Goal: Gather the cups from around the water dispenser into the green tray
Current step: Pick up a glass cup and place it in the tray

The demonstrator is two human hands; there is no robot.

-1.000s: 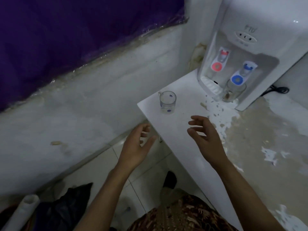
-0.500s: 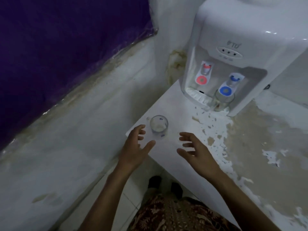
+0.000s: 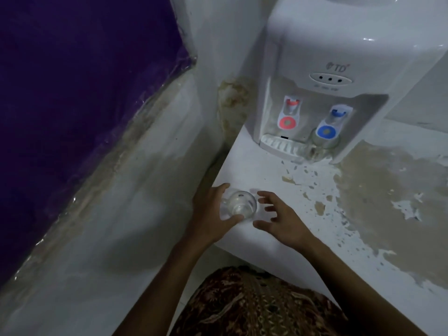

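A clear glass cup (image 3: 240,204) with a handle stands near the left corner of the white counter (image 3: 266,170). My left hand (image 3: 211,214) curls around its left side, thumb under its near edge and fingers touching the glass. My right hand (image 3: 278,219) hovers just to the right of the cup, fingers spread, holding nothing. A second clear cup (image 3: 320,146) sits on the drip tray under the blue tap of the white water dispenser (image 3: 327,57). No green tray is in view.
The counter's paint is peeled and stained brown on the right (image 3: 388,190). A stained white wall (image 3: 121,214) and a purple sheet (image 3: 72,69) lie to the left. The counter's near edge drops off in front of my patterned clothing (image 3: 254,306).
Both hands moved forward to the handled cup. The left hand has closed around its side; the right hand has come up beside it. The camera moved closer to the counter.
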